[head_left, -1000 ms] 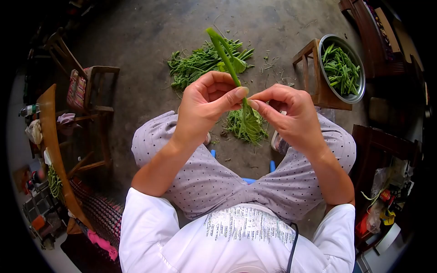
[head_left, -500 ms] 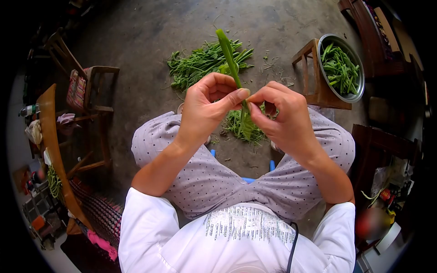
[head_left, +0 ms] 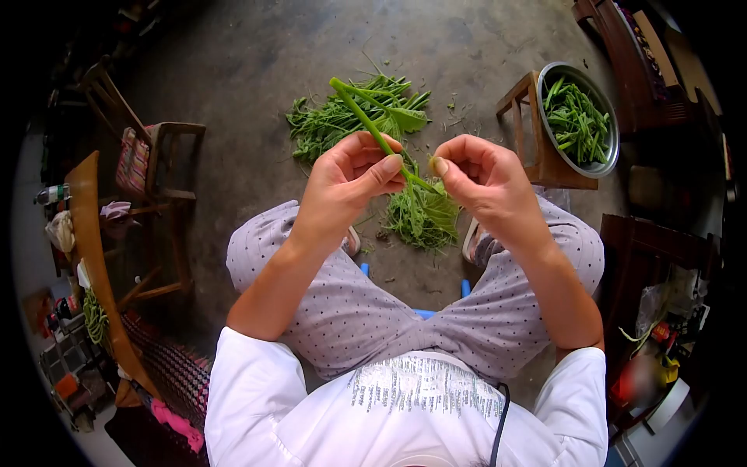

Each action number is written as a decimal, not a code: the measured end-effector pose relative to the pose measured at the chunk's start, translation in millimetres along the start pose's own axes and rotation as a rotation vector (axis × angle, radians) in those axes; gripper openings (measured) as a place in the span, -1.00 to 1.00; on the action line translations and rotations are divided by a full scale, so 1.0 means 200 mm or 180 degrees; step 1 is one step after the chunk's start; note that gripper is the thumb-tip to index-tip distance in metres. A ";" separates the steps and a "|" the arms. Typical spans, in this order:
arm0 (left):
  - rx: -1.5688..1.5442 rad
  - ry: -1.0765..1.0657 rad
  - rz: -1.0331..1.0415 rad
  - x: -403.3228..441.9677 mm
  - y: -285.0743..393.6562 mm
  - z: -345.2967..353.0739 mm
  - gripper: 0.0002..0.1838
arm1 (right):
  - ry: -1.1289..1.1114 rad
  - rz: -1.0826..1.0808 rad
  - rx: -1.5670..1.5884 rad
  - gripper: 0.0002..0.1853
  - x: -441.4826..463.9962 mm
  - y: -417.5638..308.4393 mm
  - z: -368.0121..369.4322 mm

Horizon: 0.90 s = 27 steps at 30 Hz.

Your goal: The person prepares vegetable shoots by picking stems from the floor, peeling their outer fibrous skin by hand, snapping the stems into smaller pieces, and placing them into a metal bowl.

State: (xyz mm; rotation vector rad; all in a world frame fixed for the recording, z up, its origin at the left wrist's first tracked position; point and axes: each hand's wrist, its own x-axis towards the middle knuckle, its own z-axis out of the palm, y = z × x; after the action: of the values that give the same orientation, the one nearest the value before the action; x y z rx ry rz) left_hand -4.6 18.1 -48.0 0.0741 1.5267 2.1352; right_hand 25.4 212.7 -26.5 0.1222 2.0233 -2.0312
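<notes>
Your work looks partway along. On the stool to the right, the metal bowl holds a good heap of green pieces, which seem to be the finished share. On the floor ahead of you lies a larger pile of leafy greens, apparently not yet worked through. Nearer, between your feet, sits a smaller heap of thin scraps, likely the waste. One stem is in hand and looks unfinished, since leaves remain on it.

Your left hand pinches that stem between thumb and fingers, around its middle, the other fingers curled in. The stem slants in front of you, its thick end up and to the left, its lower end near your right hand. Your right hand has thumb and forefinger pressed together, just beside the stem; a tiny pale bit seems to show at the tips, too small to identify.
</notes>
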 end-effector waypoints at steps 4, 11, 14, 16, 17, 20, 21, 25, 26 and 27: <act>0.0117 -0.0007 0.0028 -0.01 0.01 -0.03 -0.76 | -0.0306 0.0283 0.1214 -0.80 0.03 -0.03 -0.10; -0.0164 0.0175 -0.0038 -0.03 0.01 -0.09 -0.75 | -0.0270 -0.0482 0.2394 -0.78 0.03 -0.12 -0.33; -0.0142 0.0179 0.0018 -0.03 0.00 -0.10 -0.75 | -0.0049 -0.0627 0.1638 -0.76 0.01 -0.16 -0.39; -0.0108 0.0150 0.0031 -0.04 0.00 -0.09 -0.74 | 0.0046 -0.0567 0.0599 -0.80 -0.01 -0.13 -0.25; -0.0029 0.0129 0.0044 -0.04 0.01 -0.08 -0.74 | -0.0039 -0.0510 -0.0019 -0.83 -0.01 -0.11 -0.18; 0.0087 0.0066 0.0105 -0.04 0.01 -0.04 -0.71 | -0.0053 -0.0642 -0.1021 -0.88 -0.02 -0.08 -0.03; 0.0130 0.0033 0.0177 -0.04 0.01 -0.03 -0.70 | 0.0030 -0.0754 -0.1273 -0.88 -0.02 -0.08 0.01; 0.0267 0.0045 0.0248 -0.04 0.01 -0.01 -0.69 | 0.0123 -0.0849 -0.1503 -0.87 -0.01 -0.05 0.04; 0.0373 0.0025 0.0309 -0.04 0.01 -0.01 -0.69 | 0.0120 -0.0847 -0.1507 -0.87 -0.01 -0.05 0.05; 0.0478 0.0004 0.0370 -0.04 0.00 -0.01 -0.69 | 0.0089 -0.0832 -0.1502 -0.87 -0.01 -0.05 0.05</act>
State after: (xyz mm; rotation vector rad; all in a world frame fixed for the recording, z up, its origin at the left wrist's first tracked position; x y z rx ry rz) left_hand 1.6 13.2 -45.7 0.2184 1.7200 2.1049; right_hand 26.2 203.0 -16.0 -0.2188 2.5855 -1.6236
